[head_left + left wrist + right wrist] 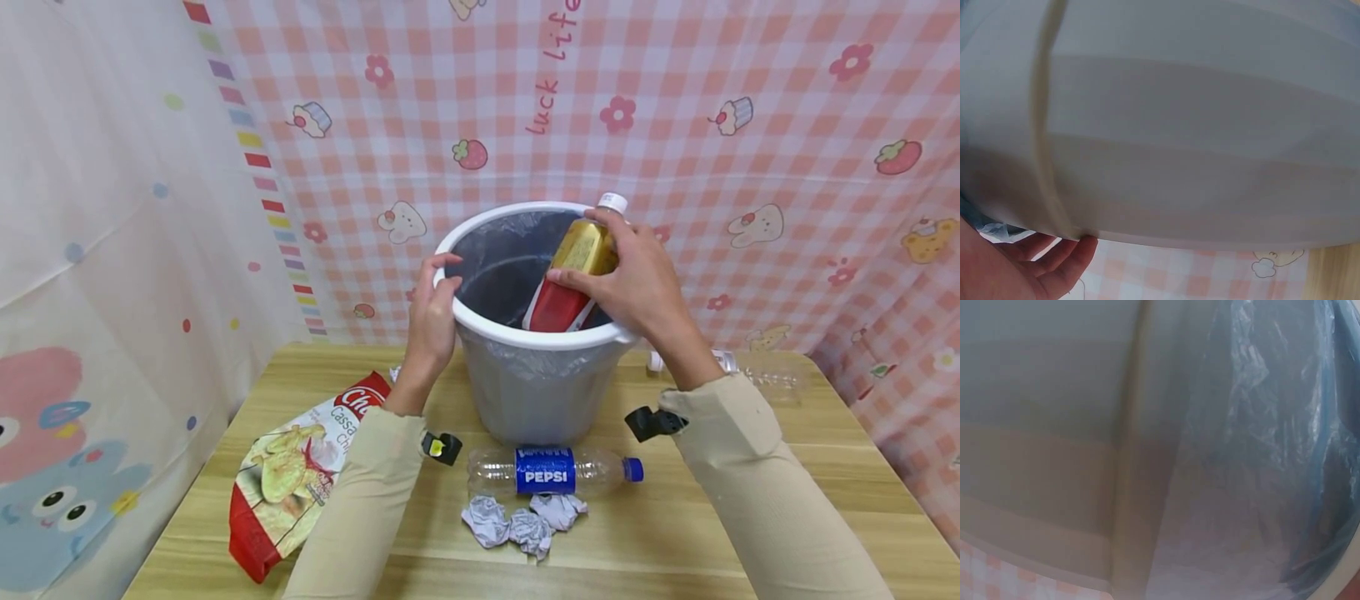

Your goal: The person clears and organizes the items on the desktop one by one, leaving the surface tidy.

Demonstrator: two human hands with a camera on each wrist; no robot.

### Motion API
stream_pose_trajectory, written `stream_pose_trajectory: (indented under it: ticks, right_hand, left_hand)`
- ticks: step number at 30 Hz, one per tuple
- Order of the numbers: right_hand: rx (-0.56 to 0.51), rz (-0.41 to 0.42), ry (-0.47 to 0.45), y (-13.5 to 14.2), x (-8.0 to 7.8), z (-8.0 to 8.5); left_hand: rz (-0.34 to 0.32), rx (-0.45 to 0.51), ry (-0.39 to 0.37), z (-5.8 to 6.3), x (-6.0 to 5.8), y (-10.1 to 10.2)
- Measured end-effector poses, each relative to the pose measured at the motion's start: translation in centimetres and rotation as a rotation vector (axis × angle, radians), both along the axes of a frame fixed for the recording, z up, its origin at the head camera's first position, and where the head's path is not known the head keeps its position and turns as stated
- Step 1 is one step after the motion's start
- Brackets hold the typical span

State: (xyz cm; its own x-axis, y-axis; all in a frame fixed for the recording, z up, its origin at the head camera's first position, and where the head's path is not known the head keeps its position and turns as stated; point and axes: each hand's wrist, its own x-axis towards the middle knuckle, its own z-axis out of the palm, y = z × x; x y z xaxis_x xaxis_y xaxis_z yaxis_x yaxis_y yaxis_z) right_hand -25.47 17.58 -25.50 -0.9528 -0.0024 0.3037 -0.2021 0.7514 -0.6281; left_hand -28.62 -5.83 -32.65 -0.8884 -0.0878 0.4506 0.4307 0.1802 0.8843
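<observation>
A grey trash bin [536, 392] with a white rim, lined with a plastic bag, stands upright on the table. My left hand [432, 321] grips its rim at the left; in the left wrist view, fingers [1069, 262] curl against the bin's outer wall [1197, 156]. Over the right side of the opening, my right hand [637, 275] holds a bottle [573, 267] with a gold and red wrapper and white cap. The bottle is tilted, cap up, its lower end inside the bin. The right wrist view shows mostly bin wall [1041, 456] and bag [1260, 425], with that hand out of sight.
An empty Pepsi bottle [543, 472] lies before the bin, with crumpled paper balls [530, 531] nearer me. On the left lies a chip bag [300, 467], partly behind my left sleeve. Another clear bottle [772, 375] lies at the back right. A checked curtain [480, 100] hangs behind.
</observation>
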Motion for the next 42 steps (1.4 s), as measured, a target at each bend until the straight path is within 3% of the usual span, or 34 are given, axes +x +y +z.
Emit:
stream_pose_trajectory:
  ticks: [19, 32, 37, 42]
  right_hand:
    - [0.048, -0.033, -0.012, -0.20, 0.05, 0.02]
    - [-0.052, -0.044, 0.004, 0.07, 0.20, -0.12]
    - [-0.099, -0.041, 0.047, 0.19, 0.27, -0.22]
    - [-0.214, -0.031, 0.115, 0.17, 0.20, -0.48]
  left_hand:
    - [-0.020, 0.019, -0.013, -0.08, -0.02, -0.12]
    - [-0.016, 0.015, -0.013, 0.06, 0.02, 0.07]
    - [-0.014, 0.013, -0.017, 0.06, -0.06, 0.19]
    - [-0.012, 0.027, -0.016, 0.05, -0.07, 0.13]
